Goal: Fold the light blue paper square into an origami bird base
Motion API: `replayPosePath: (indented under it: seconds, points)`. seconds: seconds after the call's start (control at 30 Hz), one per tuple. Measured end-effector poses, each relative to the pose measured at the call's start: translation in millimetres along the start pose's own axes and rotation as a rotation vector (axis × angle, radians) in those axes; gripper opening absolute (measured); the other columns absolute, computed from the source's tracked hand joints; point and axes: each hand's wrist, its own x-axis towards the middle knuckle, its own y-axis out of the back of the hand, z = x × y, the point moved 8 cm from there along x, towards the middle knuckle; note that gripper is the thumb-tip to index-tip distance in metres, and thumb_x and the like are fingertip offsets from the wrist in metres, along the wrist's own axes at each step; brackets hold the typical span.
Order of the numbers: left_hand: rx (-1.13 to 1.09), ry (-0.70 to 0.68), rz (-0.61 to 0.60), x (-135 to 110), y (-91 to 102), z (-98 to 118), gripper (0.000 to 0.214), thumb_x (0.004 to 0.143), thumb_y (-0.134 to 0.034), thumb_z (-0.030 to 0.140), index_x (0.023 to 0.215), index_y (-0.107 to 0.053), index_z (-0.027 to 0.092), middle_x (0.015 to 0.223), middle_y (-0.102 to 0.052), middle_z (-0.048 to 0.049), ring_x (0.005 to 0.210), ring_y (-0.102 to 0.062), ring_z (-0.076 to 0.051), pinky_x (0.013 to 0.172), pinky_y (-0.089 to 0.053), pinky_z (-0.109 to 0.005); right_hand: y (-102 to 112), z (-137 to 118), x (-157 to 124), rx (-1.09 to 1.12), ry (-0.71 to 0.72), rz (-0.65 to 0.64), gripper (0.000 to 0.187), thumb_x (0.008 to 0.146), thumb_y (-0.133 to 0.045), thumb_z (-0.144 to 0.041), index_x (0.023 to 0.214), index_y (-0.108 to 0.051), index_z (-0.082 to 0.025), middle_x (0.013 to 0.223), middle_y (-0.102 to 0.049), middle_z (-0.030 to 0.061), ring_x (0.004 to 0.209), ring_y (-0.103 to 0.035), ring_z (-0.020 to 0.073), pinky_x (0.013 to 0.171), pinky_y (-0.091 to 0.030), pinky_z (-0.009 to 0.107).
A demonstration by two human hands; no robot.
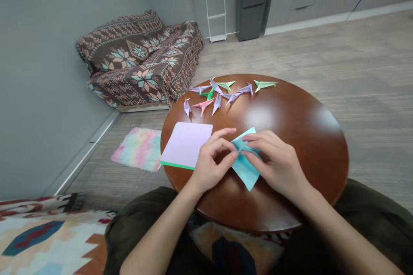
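Over the near half of a round brown table [309, 150], the left hand [213, 157] and right hand [277, 154] pinch a part-folded turquoise paper [247, 172]; finished-looking folded figures [217, 103] lie toward its far edge, flat unfolded sheets [187, 142] at its left.

Over the table [309, 150], the left hand [211, 159] and right hand [277, 159] pinch blue paper [247, 172]. On the table's left lies a paper stack [187, 142]; toward its far edge, folded figures [203, 105].

Turquoise paper [248, 171] at centre; lilac stack [186, 142], green-edged, centre-left; brown table [303, 146]; star-patterned brown throw [143, 66], upper left.
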Motion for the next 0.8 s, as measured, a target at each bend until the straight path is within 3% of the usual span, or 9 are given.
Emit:
replayPosePath:
  seconds: [0.2, 0.3, 0.4, 0.57, 0.7, 0.8]
  points:
    - [-0.146, 0.082, -0.030, 2, -6.3, -4, 0.018, 0.094, -0.073, 0.033, 0.089, -0.072, 0.016, 0.112, -0.075, -0.0115, 0.099, -0.072, -0.022, 0.086, -0.056, -0.031, -9, 11, -4, 0.186, -0.170, -0.066, 0.007, 0.094, -0.072, -0.014, 0.094, -0.070, -0.020, 0.097, -0.081, 0.0052, 0.088, -0.075, 0.0202, 0.082, -0.057, 0.036]
    - [-0.139, 0.111, -0.036, 3, -6.9, -5, 0.022, 0.095, -0.071, 0.039, 0.093, -0.074, 0.017, 0.107, -0.076, -0.0110, 0.096, -0.072, -0.022, 0.084, -0.057, -0.032, -6, 22, -9, 0.200, -0.365, -0.038, 0.005, 0.091, -0.076, -0.019, 0.088, -0.072, -0.021, 0.080, -0.078, 0.0000, 0.070, -0.070, 0.0171, 0.064, -0.054, 0.030]
    - [-0.172, 0.104, -0.064, 2, -7.6, -4, 0.032, 0.100, -0.063, 0.045, 0.100, -0.076, 0.016, 0.110, -0.078, -0.0126, 0.104, -0.072, -0.025, 0.093, -0.057, -0.036, -5, 36, -16, 0.298, -0.584, -0.002, 0.009, 0.088, -0.078, -0.025, 0.082, -0.073, -0.021, 0.070, -0.072, -0.0017, 0.058, -0.061, 0.0141, 0.052, -0.047, 0.026]
    - [-0.366, 0.152, -0.114, -1, -9.1, -13, 0.034, 0.102, -0.057, 0.043, 0.111, -0.079, 0.018, 0.128, -0.077, -0.0128, 0.118, -0.072, -0.029, 0.102, -0.055, -0.039, -9, 49, -20, 0.541, -0.756, 0.009, 0.014, 0.085, -0.083, -0.031, 0.085, -0.076, -0.019, 0.080, -0.079, 0.0037, 0.069, -0.070, 0.0187, 0.062, -0.055, 0.029]
    - [-0.245, 0.120, -0.137, 1, -8.5, -9, 0.032, 0.101, -0.062, 0.040, 0.117, -0.079, 0.019, 0.126, -0.079, -0.0106, 0.121, -0.071, -0.029, 0.108, -0.051, -0.039, -11, 55, -20, 0.663, -0.789, -0.006, 0.016, 0.078, -0.088, -0.027, 0.086, -0.076, -0.019, 0.083, -0.081, 0.0030, 0.071, -0.072, 0.0181, 0.065, -0.057, 0.028]
    - [-0.191, 0.147, -0.141, 2, -10.4, -8, 0.033, 0.102, -0.060, 0.041, 0.115, -0.079, 0.017, 0.120, -0.080, -0.0108, 0.115, -0.072, -0.027, 0.104, -0.053, -0.037, -15, 57, -21, 0.695, -0.807, -0.060, 0.017, 0.076, -0.089, -0.025, 0.087, -0.077, -0.020, 0.086, -0.080, 0.0027, 0.074, -0.071, 0.0178, 0.067, -0.056, 0.028]
